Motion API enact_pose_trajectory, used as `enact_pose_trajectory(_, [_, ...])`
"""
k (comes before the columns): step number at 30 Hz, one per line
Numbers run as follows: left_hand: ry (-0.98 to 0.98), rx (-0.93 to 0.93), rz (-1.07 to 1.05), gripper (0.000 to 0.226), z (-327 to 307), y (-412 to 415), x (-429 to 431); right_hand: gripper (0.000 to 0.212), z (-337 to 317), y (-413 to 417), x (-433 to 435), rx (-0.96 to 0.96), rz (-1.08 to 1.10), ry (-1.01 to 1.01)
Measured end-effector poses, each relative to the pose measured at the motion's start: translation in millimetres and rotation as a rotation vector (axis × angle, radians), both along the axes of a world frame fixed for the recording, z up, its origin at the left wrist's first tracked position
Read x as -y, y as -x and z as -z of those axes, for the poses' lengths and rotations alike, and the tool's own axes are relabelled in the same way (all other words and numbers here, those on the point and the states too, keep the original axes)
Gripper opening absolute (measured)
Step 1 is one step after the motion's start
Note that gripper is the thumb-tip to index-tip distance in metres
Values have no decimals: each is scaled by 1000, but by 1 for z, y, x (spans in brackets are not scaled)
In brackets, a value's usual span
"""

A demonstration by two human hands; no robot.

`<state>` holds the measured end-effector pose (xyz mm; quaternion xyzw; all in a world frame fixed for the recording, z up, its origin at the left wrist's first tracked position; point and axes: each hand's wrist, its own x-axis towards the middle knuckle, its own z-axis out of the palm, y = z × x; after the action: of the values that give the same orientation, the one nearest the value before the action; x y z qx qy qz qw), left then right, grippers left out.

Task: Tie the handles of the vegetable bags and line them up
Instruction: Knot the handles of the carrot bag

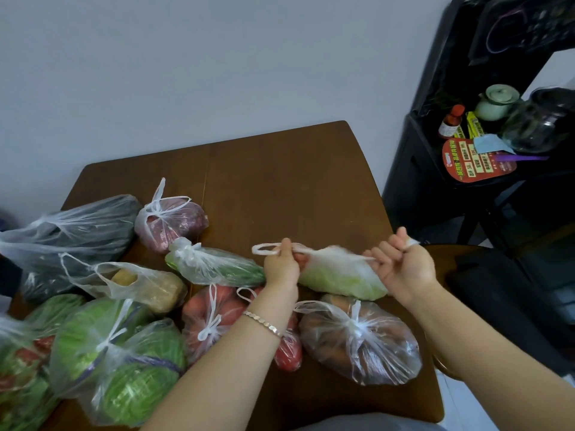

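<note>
Left hand (281,264): fingers pinch one handle (264,248)
Right hand (403,264): fingers grip the other
Tip: pull both evenly, cinching midway between fingers

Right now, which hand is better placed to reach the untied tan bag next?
Left, probably. The left hand sits nearer the tan bag, which lies to its left; the right hand would have to cross the cabbage bag.
</note>
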<state>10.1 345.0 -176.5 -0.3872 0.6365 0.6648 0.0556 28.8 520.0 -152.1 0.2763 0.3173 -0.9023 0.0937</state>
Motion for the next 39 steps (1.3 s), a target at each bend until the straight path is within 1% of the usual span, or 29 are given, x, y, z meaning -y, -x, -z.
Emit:
enact_pose_trajectory(3, [129, 52, 70, 45, 25, -1, 21, 48, 18, -3, -21, 208, 45, -232])
enact_pose_trajectory(4, [153, 76, 84, 48, 33, -3, 24, 45, 22, -3, -22, 292, 61, -278])
enact_pose_trajectory(6, [144, 122, 14, 48, 37, -6, 21, 40, 24, -2, -14, 411, 90, -321])
enact_pose_trajectory(7, [118, 138, -61, 46, 36, -5, 16, 37, 25, 0, -9, 414, 72, -379])
enact_pose_trajectory(8, [46, 112, -138, 43, 33, -4, 11, 34, 27, -1, -3, 388, 28, -470])
enact_pose_trajectory(9, [-91, 25, -180, 41, 27, -2, 8, 32, 26, -1, 1, 338, -23, -567])
enact_pose_trajectory(10, [-245, -84, -154, 40, 18, 0, 4, 32, 22, -1, 4, 284, -75, -658])
enact_pose_trajectory(11, [-354, -166, -61, 40, 7, 1, 0, 32, 17, 2, 5, 241, -134, -739])
enact_pose_trajectory(12, [-393, -209, 85, 40, -4, 2, -2, 32, 10, 6, 6, 211, -180, -791])
enact_pose_trajectory(13, [-357, -215, 254, 43, -10, 2, -5, 33, 2, 10, 7, 197, -207, -800])
enact_pose_trajectory(14, [-271, -208, 421, 47, -14, 1, -7, 36, -6, 15, 8, 197, -205, -750])
enact_pose_trajectory(15, [-176, -196, 581, 49, -16, 0, -10, 40, -14, 21, 11, 202, -184, -649])
enact_pose_trajectory(17, [-55, -141, 813, 47, -20, -4, -15, 40, -30, 27, 17, 162, -127, -430])
enact_pose_trajectory(18, [-34, -118, 885, 44, -23, -6, -17, 37, -37, 28, 20, 130, -118, -377])
enact_pose_trajectory(20, [-61, -116, 941, 39, -23, -8, -19, 30, -43, 26, 21, 47, -165, -358])
enact_pose_trajectory(22, [-76, -140, 906, 37, -21, -9, -20, 21, -37, 21, 20, -67, -239, -393])
enact_pose_trajectory(23, [-77, -151, 855, 38, -19, -8, -20, 20, -30, 18, 18, -105, -268, -446])
enact_pose_trajectory(24, [-87, -162, 790, 38, -17, -7, -20, 27, -23, 14, 15, -123, -312, -560])
enact_pose_trajectory(25, [-104, -163, 720, 39, -14, -6, -20, 35, -17, 8, 13, -138, -386, -727])
enact_pose_trajectory(26, [-133, -160, 655, 39, -13, -7, -21, 38, -12, 2, 14, -174, -474, -882])
enact_pose_trajectory(27, [-162, -145, 597, 38, -12, -7, -22, 34, -7, -3, 17, -239, -552, -988])
enact_pose_trajectory(29, [-240, -108, 502, 36, -14, -8, -24, 26, 1, -11, 22, -367, -623, -1084])
enact_pose_trajectory(32, [-406, -106, 409, 36, -18, -10, -26, 23, 8, -13, 24, -441, -660, -1108])
enact_pose_trajectory(34, [-481, -102, 357, 37, -20, -12, -28, 19, 11, -13, 27, -500, -647, -1159])
enact_pose_trajectory(35, [-492, -100, 328, 37, -19, -12, -30, 19, 12, -14, 29, -489, -618, -1182])
enact_pose_trajectory(36, [-491, -101, 289, 38, -20, -13, -31, 20, 15, -14, 31, -448, -577, -1159])
enact_pose_trajectory(38, [-433, -110, 165, 38, -22, -12, -32, 23, 18, -14, 34, -277, -460, -971])
enact_pose_trajectory(39, [-373, -121, 105, 38, -22, -12, -30, 25, 18, -14, 35, -182, -390, -876])
